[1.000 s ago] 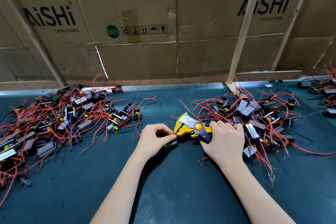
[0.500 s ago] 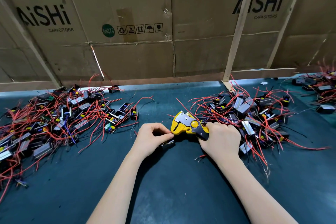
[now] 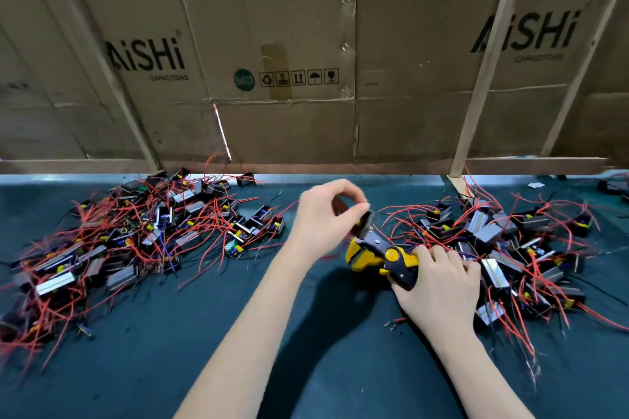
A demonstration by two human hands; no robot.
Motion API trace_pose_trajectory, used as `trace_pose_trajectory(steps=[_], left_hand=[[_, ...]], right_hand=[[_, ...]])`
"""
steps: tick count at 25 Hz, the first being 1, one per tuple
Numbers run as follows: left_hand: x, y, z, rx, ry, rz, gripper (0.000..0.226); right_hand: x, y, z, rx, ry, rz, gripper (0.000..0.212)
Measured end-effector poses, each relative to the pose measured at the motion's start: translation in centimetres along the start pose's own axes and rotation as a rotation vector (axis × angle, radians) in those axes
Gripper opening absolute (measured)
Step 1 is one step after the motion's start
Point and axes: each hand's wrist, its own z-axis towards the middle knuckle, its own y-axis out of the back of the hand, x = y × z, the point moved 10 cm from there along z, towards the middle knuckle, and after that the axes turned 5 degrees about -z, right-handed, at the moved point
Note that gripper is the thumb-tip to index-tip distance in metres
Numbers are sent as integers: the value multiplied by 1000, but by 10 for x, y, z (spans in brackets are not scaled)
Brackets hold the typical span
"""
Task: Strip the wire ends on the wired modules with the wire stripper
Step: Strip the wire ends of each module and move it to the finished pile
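Observation:
My right hand (image 3: 439,286) grips the handles of the yellow and black wire stripper (image 3: 381,253), whose jaws point left, low over the dark green table (image 3: 204,333). My left hand (image 3: 323,214) is raised above the stripper's jaws and pinches a small dark wired module (image 3: 366,219) between thumb and fingers; the module is blurred. A pile of wired modules with red wires (image 3: 136,231) lies to the left. A second pile of modules (image 3: 503,241) lies to the right, just behind my right hand.
A wall of brown cardboard boxes (image 3: 306,61) with wooden slats (image 3: 483,71) closes the far side of the table. A short piece of red wire (image 3: 396,321) lies near my right wrist. More modules (image 3: 612,185) sit at the far right edge.
My left hand has lifted up and away from the table with the module it pinches. The stripper has tilted, and its jaws now sit under that hand. The camera view shifted left.

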Motion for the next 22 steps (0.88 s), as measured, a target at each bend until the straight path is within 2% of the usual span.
trace_pose_trajectory(steps=[2, 3, 6, 8, 9, 10, 12, 14, 17, 19, 22], left_hand=[[-50, -57, 13, 194, -134, 12, 1], [-66, -84, 17, 257, -147, -8, 4], [-71, -143, 18, 435, 16, -61, 36], [-53, -150, 9, 558, 78, 21, 49], [-43, -137, 7, 551, 61, 60, 50], [-34, -113, 9, 483, 21, 101, 48], [-7, -44, 17, 241, -9, 145, 40], [33, 43, 19, -38, 64, 144, 30], [110, 163, 3, -350, 290, 270, 22], [159, 213, -12, -420, 442, 402, 20], [208, 239, -25, -388, 542, 539, 22]], right_hand=[[0, -1, 0, 6, 12, 24, 52], [-1, 0, 0, 6, 6, 45, 51], [-2, 3, -3, -11, -4, 126, 44], [-1, 4, -4, -13, 24, 147, 45], [-1, 4, -4, -8, 39, 141, 46], [-1, 5, -4, 1, 47, 132, 47], [-1, 7, -3, 22, 42, 142, 49], [0, 12, -1, 6, 22, 243, 47], [2, 17, 3, 37, -64, 691, 30], [10, 11, 0, 127, -112, 997, 17], [18, 0, -5, 208, -136, 1132, 13]])
